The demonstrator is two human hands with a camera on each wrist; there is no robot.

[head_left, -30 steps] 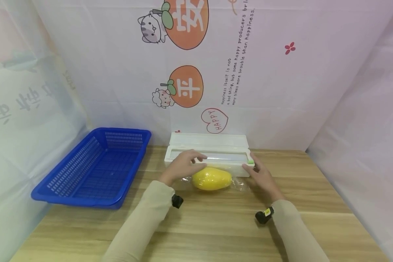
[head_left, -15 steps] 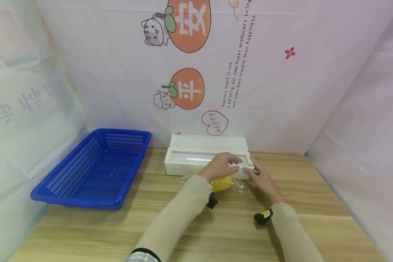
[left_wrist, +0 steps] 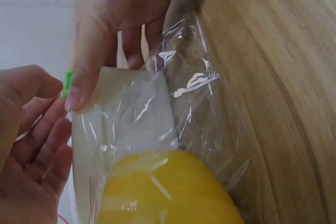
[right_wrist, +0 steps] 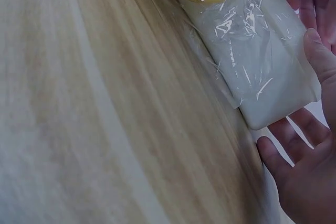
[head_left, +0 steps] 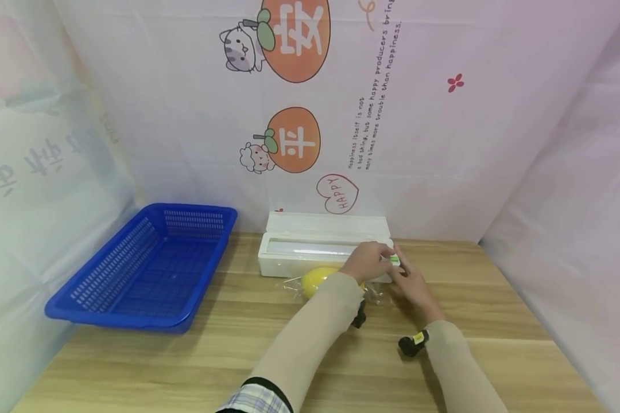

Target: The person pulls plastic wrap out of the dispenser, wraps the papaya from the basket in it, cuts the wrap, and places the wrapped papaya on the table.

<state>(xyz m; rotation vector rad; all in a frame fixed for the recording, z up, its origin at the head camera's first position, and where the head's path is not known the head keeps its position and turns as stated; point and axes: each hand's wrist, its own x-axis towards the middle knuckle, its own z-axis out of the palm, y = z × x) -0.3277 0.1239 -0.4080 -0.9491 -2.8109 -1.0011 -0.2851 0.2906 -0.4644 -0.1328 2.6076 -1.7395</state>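
A long white cling film dispenser [head_left: 284, 267] lies near the back wall with its lid raised. At its right end, my left hand [head_left: 365, 261] pinches the small green slide cutter [left_wrist: 67, 84] between thumb and fingers. My right hand [head_left: 413, 287] grips that same end, its thumb on the front edge and fingers round the end of the box. Against the dispenser's front rests a smooth yellow oval fruit [head_left: 316, 280], partly behind my left wrist in the head view. Clear film [left_wrist: 194, 85] covers the fruit and spreads over the dispenser's front face.
A blue perforated plastic basket [head_left: 193, 287] stands on the wooden table [head_left: 196, 367] at the left. White printed cloth [head_left: 418, 143] hangs close behind the dispenser, with more cloth along both sides.
My left hand has moved right, from above the fruit to the green cutter at the dispenser's right end. My right hand has stayed at that end.
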